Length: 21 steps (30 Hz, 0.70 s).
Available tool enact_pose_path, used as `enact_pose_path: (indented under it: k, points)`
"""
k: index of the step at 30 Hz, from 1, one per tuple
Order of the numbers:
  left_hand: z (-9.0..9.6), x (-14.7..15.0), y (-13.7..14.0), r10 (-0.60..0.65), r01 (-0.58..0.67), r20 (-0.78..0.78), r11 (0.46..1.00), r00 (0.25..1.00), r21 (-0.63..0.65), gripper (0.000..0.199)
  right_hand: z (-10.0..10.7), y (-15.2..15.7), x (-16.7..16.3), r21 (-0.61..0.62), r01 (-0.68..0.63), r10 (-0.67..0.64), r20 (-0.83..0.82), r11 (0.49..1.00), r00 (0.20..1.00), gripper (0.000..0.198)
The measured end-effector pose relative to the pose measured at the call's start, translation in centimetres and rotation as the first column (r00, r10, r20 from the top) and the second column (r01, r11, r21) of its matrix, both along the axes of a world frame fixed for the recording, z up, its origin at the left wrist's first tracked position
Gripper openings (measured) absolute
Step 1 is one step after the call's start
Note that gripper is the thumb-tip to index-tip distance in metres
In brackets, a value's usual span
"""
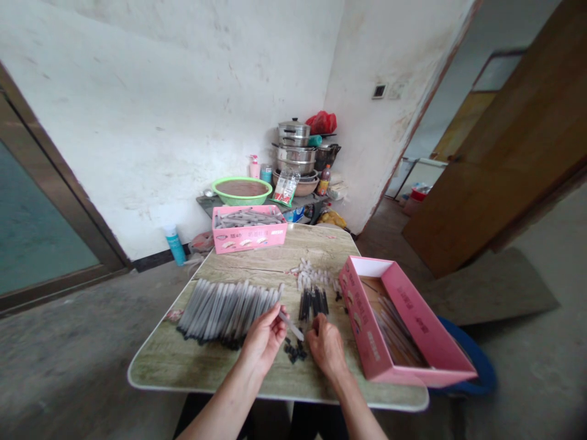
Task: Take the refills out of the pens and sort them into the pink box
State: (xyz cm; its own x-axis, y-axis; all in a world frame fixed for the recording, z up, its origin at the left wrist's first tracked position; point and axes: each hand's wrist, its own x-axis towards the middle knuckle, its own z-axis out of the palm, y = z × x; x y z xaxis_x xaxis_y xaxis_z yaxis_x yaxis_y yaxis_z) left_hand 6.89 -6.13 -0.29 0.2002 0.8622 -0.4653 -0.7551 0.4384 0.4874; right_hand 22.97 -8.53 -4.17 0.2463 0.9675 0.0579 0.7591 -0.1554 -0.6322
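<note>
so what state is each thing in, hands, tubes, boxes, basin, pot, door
Left hand: closed on a tube
Tube: held at a slant
Right hand: curled, any grip hidden
Tube row: lying side by side
Black rods: lying bunched
Far box: open-topped, full
Near box: open-topped, partly filled
Basin: uncovered, brown inside
Pot: lidded
Door: open

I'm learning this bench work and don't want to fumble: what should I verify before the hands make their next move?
1. Left hand has the clear tube: ok, held in its fingers.
2. Right hand holding a part: cannot tell, its fingers are curled under.
3. Black sticks close by: ok, just beyond the right hand.
4. Small black pieces in one pile: not ok, some lie apart near the right-hand pink box.
5. Right-hand pink box open: ok.
</note>
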Motion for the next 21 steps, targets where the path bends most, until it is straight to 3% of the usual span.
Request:
enact_pose_path:
  k: [3,6,8,10,12,13,16,21]
  points:
    - [-0.1,-0.1,0.1,0.005,-0.005,-0.025,1.000,1.000,0.024,0.013,0.6,-0.8,0.7,0.033,-0.048,0.054,-0.211,0.998,0.976,0.013]
    - [-0.2,-0.3,0.3,0.033,-0.029,-0.050,0.997,0.998,0.069,0.011,1.4,-1.9,1.1,0.040,-0.125,0.130,-0.420,0.991,0.898,0.018]
    - [-0.2,-0.3,0.4,0.052,-0.046,-0.058,0.995,0.997,0.092,0.010,2.1,-2.8,1.2,0.071,-0.163,0.172,-0.616,0.984,0.769,0.025]
    - [-0.1,-0.2,0.4,0.066,-0.059,-0.061,0.993,0.996,0.104,0.012,2.9,-3.5,1.1,0.114,-0.165,0.188,-0.812,0.980,0.553,0.032]
    - [0.0,0.0,0.3,0.072,-0.064,-0.065,0.991,0.995,0.116,0.017,3.8,-4.2,0.8,0.139,-0.150,0.186,-0.912,0.979,0.366,0.034]
    - [0.1,0.1,0.2,0.074,-0.065,-0.068,0.990,0.995,0.125,0.020,4.2,-4.4,0.6,0.143,-0.146,0.185,-0.925,0.979,0.331,0.034]
    - [0.2,0.4,-0.1,0.082,-0.070,-0.074,0.985,0.994,0.160,0.027,5.2,-5.0,-0.1,0.145,-0.130,0.180,-0.928,0.981,0.325,0.034]
    - [0.4,0.6,-0.3,0.108,-0.088,-0.094,0.976,0.990,0.199,0.033,5.7,-5.1,-1.2,0.146,-0.071,0.163,-0.900,0.987,0.404,0.037]
